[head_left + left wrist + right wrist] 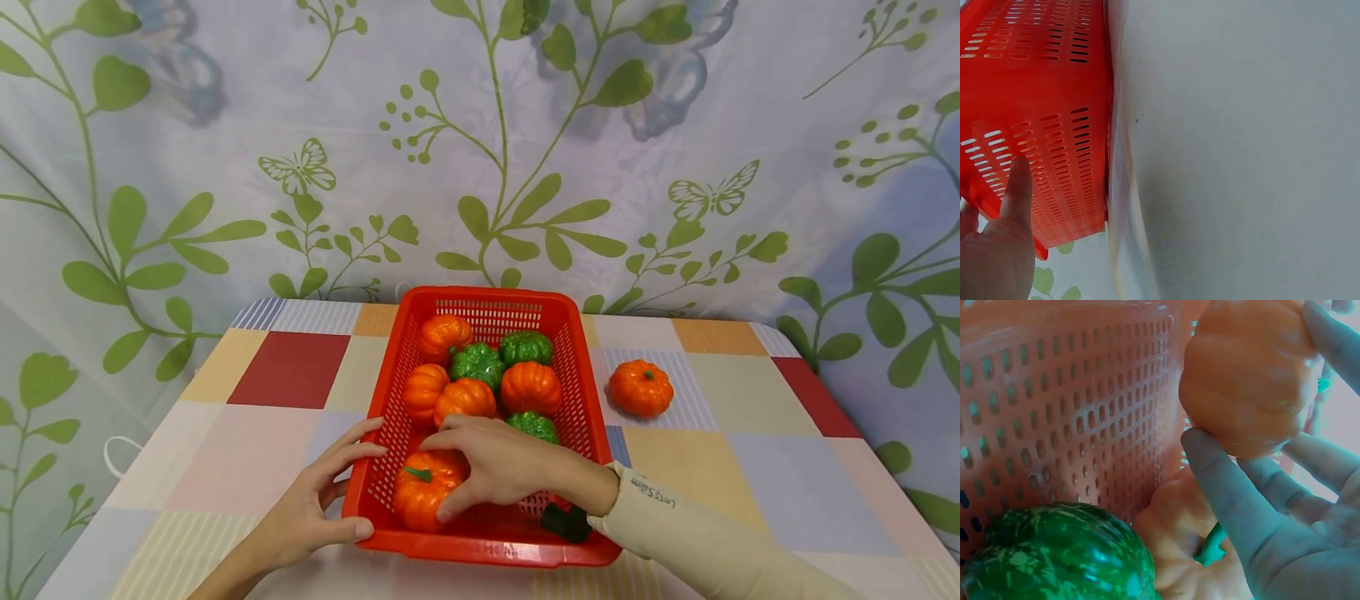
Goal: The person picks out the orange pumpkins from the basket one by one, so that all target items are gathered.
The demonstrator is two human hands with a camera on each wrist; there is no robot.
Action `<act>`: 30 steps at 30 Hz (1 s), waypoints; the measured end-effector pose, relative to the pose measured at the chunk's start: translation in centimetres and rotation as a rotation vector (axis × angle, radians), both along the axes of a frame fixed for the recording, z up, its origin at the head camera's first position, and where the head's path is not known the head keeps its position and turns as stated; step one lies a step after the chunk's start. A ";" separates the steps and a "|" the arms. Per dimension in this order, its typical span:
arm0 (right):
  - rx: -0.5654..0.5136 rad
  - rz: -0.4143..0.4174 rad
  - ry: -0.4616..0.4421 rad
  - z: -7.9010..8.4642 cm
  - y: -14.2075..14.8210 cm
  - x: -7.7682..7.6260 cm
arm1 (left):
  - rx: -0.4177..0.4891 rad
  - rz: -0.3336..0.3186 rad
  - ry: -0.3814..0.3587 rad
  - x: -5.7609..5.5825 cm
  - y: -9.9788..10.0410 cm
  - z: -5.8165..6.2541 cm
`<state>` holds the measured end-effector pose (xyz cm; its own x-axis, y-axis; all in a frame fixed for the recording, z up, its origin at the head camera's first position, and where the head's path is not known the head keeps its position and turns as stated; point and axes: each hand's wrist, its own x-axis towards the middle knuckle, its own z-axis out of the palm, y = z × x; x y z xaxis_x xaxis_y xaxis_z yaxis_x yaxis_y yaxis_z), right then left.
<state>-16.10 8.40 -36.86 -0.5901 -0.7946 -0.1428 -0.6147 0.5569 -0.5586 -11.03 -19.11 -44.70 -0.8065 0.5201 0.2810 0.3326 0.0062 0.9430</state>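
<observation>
A pale fabric backdrop printed with green leafy sprigs and butterflies hangs behind a table spread with a multicoloured patchwork-check tablecloth. The light is soft. The left wrist view shows a plain greyish surface, perhaps a wall.

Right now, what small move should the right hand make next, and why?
I'd probably lift the front-left pumpkin slightly, straight up: the right hand grips it, no other pumpkin lies on top, and the left hand touches the side of the basket and could likely steady it.
</observation>
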 end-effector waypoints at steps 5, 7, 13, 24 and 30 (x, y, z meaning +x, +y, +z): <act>-0.002 -0.031 -0.016 0.3 0.1 0.0 | -0.008 0.007 -0.010 0.0 0.0 0.0; -0.004 -0.041 -0.032 0.4 0.3 0.0 | -0.005 0.008 -0.012 0.0 0.0 0.0; -0.073 -0.025 -0.100 0.7 1.0 -0.4 | -0.007 0.012 -0.020 0.0 0.0 0.0; -0.286 -0.042 -0.151 1.1 2.4 -0.7 | 0.011 0.007 -0.030 0.0 0.0 0.0; -0.311 -0.117 -0.166 1.3 2.8 -0.2 | 0.004 0.011 -0.039 0.0 0.1 0.0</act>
